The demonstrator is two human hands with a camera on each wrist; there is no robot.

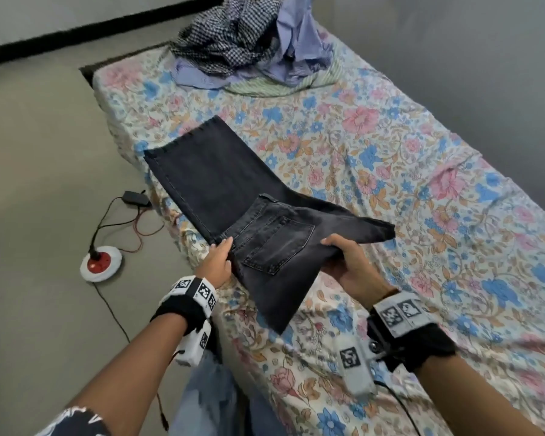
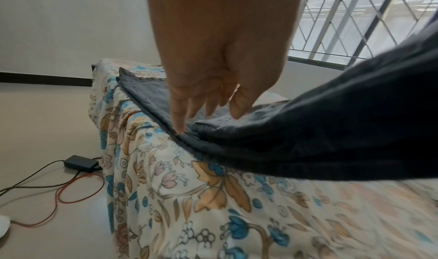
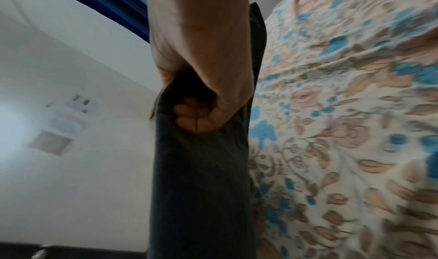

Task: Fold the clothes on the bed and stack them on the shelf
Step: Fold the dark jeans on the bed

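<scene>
- The fingers (image 3: 189,111) of the right hand (image 1: 348,265) are curled into the dark cloth of the jeans (image 1: 233,196), clenching a bunch of it; the right wrist view shows the fabric wrapped over the curled fingertips and hanging down from the fist.
- The left hand (image 1: 217,262) has its fingers straight and relaxed; in the left wrist view the longest fingertip touches the jeans' edge where it lies on the sheet, and the others hover just above the cloth. It grips nothing.
- The jeans lie across the near left part of the bed (image 1: 390,171). The legs are flat on the floral sheet, the hems pointing toward the bed's far left edge. The seat end, back pocket up, is lifted off the sheet between the two hands, with one flap hanging down toward the bed's near edge.
- At the far end of the bed sits a heap of clothes (image 1: 249,45): a dark checked garment on top, a pale lilac-blue striped shirt beside and under it, and a green striped piece beneath.
- On the floor to the left of the bed lie a small black box (image 1: 135,197), black and red cables, and a round white and red socket (image 1: 100,262).
- Both wrists carry black straps with white marker blocks.
</scene>
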